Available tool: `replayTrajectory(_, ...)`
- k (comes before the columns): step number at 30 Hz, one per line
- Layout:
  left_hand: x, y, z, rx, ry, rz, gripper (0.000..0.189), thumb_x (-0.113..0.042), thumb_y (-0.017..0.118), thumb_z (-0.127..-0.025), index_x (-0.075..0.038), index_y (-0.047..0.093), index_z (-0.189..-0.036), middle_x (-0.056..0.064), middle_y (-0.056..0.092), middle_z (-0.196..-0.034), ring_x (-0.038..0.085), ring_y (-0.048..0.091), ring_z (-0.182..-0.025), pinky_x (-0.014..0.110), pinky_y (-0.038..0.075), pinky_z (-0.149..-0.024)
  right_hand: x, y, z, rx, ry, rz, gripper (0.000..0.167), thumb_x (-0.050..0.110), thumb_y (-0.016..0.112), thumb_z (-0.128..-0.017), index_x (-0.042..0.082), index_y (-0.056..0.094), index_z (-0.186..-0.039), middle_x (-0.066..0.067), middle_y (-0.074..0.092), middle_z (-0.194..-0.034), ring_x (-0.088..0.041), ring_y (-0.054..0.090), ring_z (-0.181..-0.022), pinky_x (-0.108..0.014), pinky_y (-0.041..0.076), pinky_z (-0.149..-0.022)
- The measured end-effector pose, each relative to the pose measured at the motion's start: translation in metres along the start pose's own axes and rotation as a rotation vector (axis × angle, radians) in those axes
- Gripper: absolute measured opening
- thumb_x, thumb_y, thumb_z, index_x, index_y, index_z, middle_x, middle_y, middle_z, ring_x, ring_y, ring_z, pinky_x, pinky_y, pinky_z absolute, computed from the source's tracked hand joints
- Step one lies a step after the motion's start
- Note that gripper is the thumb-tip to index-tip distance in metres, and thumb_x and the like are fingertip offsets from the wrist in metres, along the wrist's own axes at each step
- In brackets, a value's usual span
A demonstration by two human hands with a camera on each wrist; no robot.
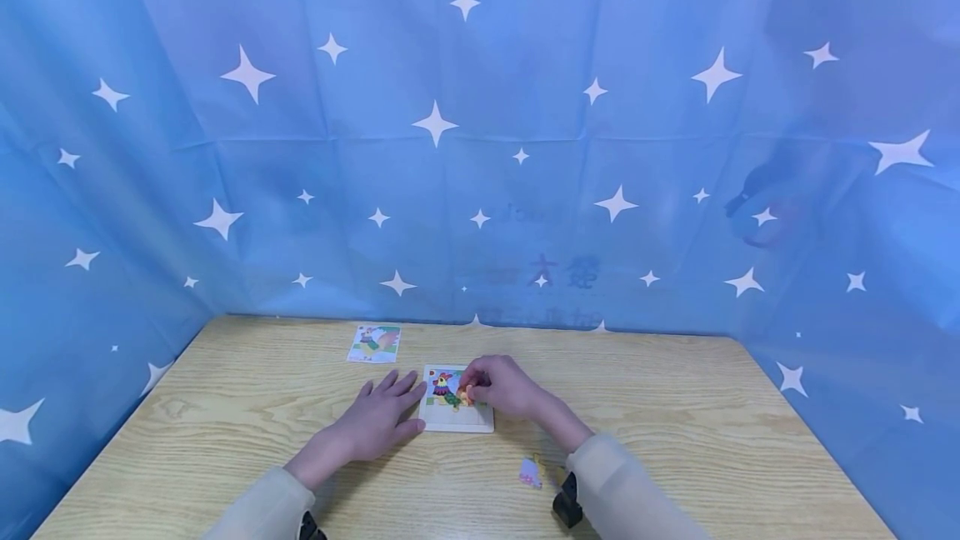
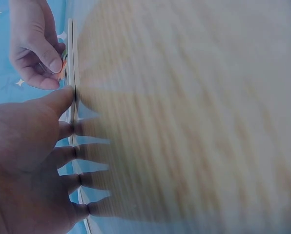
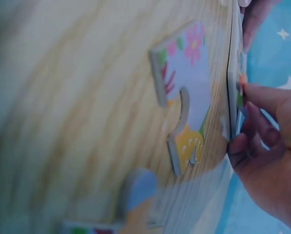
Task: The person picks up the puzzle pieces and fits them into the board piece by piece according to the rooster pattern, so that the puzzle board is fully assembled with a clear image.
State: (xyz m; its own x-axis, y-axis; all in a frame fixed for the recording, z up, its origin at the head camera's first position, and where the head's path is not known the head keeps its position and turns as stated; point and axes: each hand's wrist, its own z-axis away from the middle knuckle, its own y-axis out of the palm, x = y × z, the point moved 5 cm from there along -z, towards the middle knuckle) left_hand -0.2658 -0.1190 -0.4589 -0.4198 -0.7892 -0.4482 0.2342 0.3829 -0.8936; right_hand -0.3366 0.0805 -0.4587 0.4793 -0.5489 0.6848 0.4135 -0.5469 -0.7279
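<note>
A small jigsaw tray with a pale rim lies on the table, its upper part filled with a colourful rooster picture and its lower part bare. My left hand rests beside it with fingers spread, the thumb at the tray's left edge. Over the tray's right side, my right hand pinches a jigsaw piece with orange on it; the fingers hide most of this piece. In the right wrist view, the fingertips are right at the tray's surface.
A loose jigsaw piece with pink flowers lies near my right forearm, and another piece is partly in view beside it. A rooster picture card lies behind my left hand. A blue starry curtain hangs behind the wooden table.
</note>
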Motion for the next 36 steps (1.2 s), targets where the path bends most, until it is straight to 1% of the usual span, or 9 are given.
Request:
replayTrajectory(8, 0.001, 0.001, -0.001, 0.002, 0.006, -0.002, 0.058, -0.033, 0.058, -0.106, -0.001, 0.046, -0.153, 0.024, 0.034, -0.161, 0.051, 0.024, -0.148, 0.076, 0.021, -0.110, 0.001, 0.001, 0.000, -0.029, -0.014, 0.034, 0.011, -0.002, 0.069, -0.096, 0.007, 0.074, -0.101, 0.002, 0.062, -0.092, -0.011, 0.056, -0.079, -0.028, 0.049, -0.070)
replayTrajectory(14, 0.000, -0.001, 0.000, 0.004, 0.002, -0.004, 0.060, -0.035, 0.059, -0.105, -0.001, 0.046, -0.153, 0.024, 0.035, -0.161, 0.050, 0.025, -0.148, 0.075, 0.022, -0.110, -0.001, 0.000, 0.000, -0.052, 0.008, 0.047, 0.009, 0.000, 0.071, -0.095, 0.007, 0.074, -0.098, 0.003, 0.061, -0.091, -0.011, 0.055, -0.080, -0.027, 0.049, -0.070)
replayTrajectory(18, -0.001, -0.001, 0.000, 0.006, -0.004, -0.004, 0.060, -0.035, 0.060, -0.105, -0.001, 0.046, -0.153, 0.023, 0.035, -0.161, 0.050, 0.025, -0.149, 0.075, 0.022, -0.111, -0.002, -0.003, 0.004, -0.066, 0.016, 0.038, 0.007, 0.002, 0.071, -0.096, 0.008, 0.075, -0.099, 0.004, 0.062, -0.092, -0.011, 0.057, -0.082, -0.028, 0.050, -0.072)
replayTrajectory(24, -0.002, -0.002, 0.001, 0.005, 0.000, 0.001, 0.060, -0.034, 0.060, -0.105, -0.001, 0.046, -0.153, 0.024, 0.035, -0.161, 0.050, 0.025, -0.149, 0.075, 0.021, -0.111, -0.006, -0.011, 0.010, -0.094, -0.014, 0.049, 0.003, 0.003, 0.072, -0.095, 0.003, 0.073, -0.098, 0.000, 0.064, -0.091, -0.014, 0.059, -0.082, -0.030, 0.050, -0.071)
replayTrajectory(31, 0.007, 0.006, -0.002, -0.013, 0.038, -0.002, 0.060, -0.034, 0.057, -0.106, -0.001, 0.044, -0.154, 0.025, 0.032, -0.162, 0.052, 0.022, -0.148, 0.077, 0.020, -0.110, -0.010, -0.014, 0.013, -0.082, -0.007, 0.041, 0.007, -0.002, 0.070, -0.093, 0.003, 0.073, -0.097, 0.001, 0.064, -0.090, -0.013, 0.060, -0.079, -0.028, 0.051, -0.069)
replayTrajectory(34, 0.005, 0.004, -0.002, -0.013, 0.054, 0.000, 0.061, -0.036, 0.057, -0.106, 0.000, 0.045, -0.154, 0.028, 0.033, -0.160, 0.054, 0.024, -0.147, 0.078, 0.020, -0.109, -0.010, -0.014, 0.013, -0.080, 0.001, 0.038, 0.008, -0.002, 0.070, -0.093, 0.004, 0.074, -0.097, 0.001, 0.064, -0.090, -0.012, 0.060, -0.079, -0.028, 0.051, -0.069)
replayTrajectory(36, 0.005, 0.005, -0.001, -0.012, 0.055, -0.004, 0.062, -0.038, 0.055, -0.107, -0.001, 0.044, -0.155, 0.027, 0.032, -0.161, 0.054, 0.023, -0.147, 0.078, 0.020, -0.109, -0.009, -0.013, 0.012, -0.085, 0.004, 0.040, 0.005, 0.000, 0.072, -0.092, 0.003, 0.073, -0.096, 0.001, 0.064, -0.089, -0.011, 0.059, -0.078, -0.028, 0.050, -0.068)
